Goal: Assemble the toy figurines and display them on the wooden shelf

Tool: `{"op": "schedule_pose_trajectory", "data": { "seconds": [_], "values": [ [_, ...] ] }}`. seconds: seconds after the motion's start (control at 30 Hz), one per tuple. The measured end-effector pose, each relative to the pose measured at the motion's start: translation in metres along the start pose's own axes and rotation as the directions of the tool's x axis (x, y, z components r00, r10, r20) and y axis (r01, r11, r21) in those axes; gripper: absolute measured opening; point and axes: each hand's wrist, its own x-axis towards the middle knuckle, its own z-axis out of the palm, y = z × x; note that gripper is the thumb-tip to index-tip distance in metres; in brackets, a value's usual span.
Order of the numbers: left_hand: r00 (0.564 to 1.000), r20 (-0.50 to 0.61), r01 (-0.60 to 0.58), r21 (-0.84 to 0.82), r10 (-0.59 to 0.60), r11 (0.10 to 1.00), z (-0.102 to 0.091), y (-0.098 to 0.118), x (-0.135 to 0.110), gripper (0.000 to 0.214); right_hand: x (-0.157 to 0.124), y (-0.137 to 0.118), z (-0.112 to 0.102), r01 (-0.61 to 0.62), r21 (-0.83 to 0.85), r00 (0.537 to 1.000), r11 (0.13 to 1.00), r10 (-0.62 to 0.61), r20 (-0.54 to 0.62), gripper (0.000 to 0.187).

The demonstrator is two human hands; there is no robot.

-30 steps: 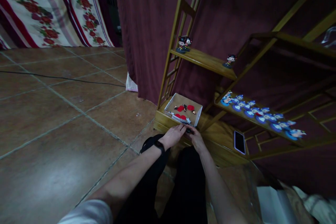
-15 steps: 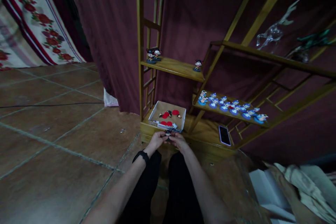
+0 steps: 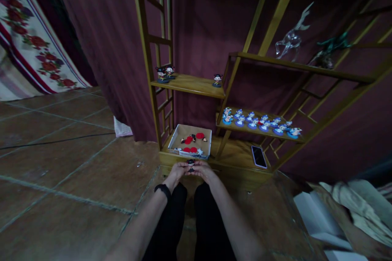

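Observation:
Between my two hands is a small black-haired figurine (image 3: 190, 164), upright and facing me. My left hand (image 3: 177, 172) grips it from the left side, fingers closed. From the other side my right hand (image 3: 204, 170) pinches it too. Just beyond them sits a shallow cardboard box (image 3: 174, 134) on the shelf unit's low base, holding several red discs (image 3: 200, 135) and small dark figurine pieces. Similar figurines stand on the shelf above: two at its left end (image 3: 161, 75) and one at its right end (image 3: 217, 80).
Several blue and purple figurines (image 3: 252, 123) stand in rows on the right shelf. A phone (image 3: 259, 157) lies on the base. A clear glass figure (image 3: 290, 40) is higher up. White boxes (image 3: 317, 216) and cloth lie at the lower right. A cable (image 3: 61, 141) crosses the floor.
The view has turned slightly, so the shelves appear farther left. Both hands keep hold of the figurine, which sits a little lower in view.

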Motion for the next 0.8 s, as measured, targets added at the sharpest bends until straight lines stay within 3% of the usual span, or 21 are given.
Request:
{"op": "schedule_pose_trajectory", "data": {
  "seconds": [0.17,0.3,0.6,0.7,0.8],
  "values": [
    [0.999,0.030,0.010,-0.042,-0.009,0.999,-0.007,-0.008,0.007,0.035,0.003,0.002,0.000,-0.007,0.030,0.997,1.000,0.010,-0.079,0.026],
    [0.996,0.074,-0.039,-0.015,0.040,0.999,-0.005,-0.007,0.008,0.040,0.005,0.003,0.000,0.034,0.069,0.997,0.997,-0.028,-0.077,0.028],
    [0.986,-0.031,-0.155,0.166,0.162,0.974,0.004,0.011,-0.015,0.042,-0.014,-0.010,0.002,0.047,0.102,0.999,0.994,-0.045,-0.016,0.032],
    [0.982,-0.050,-0.171,0.183,0.182,0.968,0.006,0.023,-0.019,0.044,-0.019,-0.012,-0.001,0.058,0.103,0.998,0.993,-0.058,-0.011,0.033],
    [0.965,-0.070,-0.238,0.189,0.254,0.953,0.013,0.051,-0.020,0.043,-0.017,-0.013,-0.006,0.090,0.113,0.992,0.989,-0.078,-0.100,0.032]
  ]
}}
